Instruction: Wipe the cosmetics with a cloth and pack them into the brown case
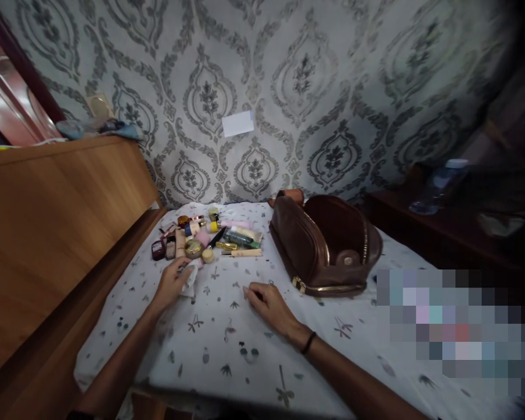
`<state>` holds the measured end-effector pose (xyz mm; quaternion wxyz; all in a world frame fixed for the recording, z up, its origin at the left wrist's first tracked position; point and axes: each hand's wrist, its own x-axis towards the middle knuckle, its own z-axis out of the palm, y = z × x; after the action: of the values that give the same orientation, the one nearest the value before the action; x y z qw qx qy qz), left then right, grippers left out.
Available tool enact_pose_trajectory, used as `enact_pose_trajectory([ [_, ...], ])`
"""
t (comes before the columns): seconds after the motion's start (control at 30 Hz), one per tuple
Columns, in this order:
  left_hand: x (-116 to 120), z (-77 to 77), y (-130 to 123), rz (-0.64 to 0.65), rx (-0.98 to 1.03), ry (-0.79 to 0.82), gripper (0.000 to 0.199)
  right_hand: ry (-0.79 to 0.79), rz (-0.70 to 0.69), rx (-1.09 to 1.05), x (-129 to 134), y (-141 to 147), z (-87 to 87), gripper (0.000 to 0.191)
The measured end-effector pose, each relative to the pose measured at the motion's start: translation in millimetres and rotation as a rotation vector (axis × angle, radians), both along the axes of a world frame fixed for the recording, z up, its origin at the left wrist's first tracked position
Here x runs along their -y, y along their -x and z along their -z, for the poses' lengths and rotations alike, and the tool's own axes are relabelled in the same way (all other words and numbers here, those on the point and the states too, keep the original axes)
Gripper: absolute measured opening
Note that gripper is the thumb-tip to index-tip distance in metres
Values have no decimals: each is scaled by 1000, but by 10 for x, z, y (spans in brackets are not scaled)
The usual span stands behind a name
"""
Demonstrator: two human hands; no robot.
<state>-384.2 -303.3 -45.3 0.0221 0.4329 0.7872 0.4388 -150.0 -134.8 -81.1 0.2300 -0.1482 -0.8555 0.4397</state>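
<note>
My left hand [171,287] is closed on a crumpled white tissue [189,280], at the near edge of a cluster of cosmetics. Something small and pinkish shows by its fingertips, too little to name. My right hand [266,303], with a dark band at the wrist, rests on the patterned sheet [227,356], its fingers curled and nothing visible in them. Among the cosmetics are a round gold-lidded jar [193,248], a pink sponge [202,238], a dark green tube [237,237] and a beige tube [247,252]. Right of them, a brown toiletry bag [295,236] stands unzipped.
A wooden board [65,204] rises along the left side. Patterned wallpaper with a white card [238,123] backs the bed. On the right, a clear bottle [437,186] stands on a dark surface. A pixelated patch hides the area at lower right.
</note>
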Motion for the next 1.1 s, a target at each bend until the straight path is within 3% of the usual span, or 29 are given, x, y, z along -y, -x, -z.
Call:
enact_pose_trajectory([
  [0.2,157,-7,310,-105,5,-57,38,24,-6,7,1,11,14,42],
  [0.6,-127,-287,1004,-299,-166,-133,33,89,-21,30,-46,22,16,43],
  [0.8,-174,-239,824,-255,-288,1,31,127,-47,50,-56,25,0,44],
  [0.93,-381,-145,598,-172,-344,167,36,128,-44,57,-47,25,1,44],
  [1.1,-623,-118,520,-178,-352,385,50,104,-44,52,-48,17,-8,43],
])
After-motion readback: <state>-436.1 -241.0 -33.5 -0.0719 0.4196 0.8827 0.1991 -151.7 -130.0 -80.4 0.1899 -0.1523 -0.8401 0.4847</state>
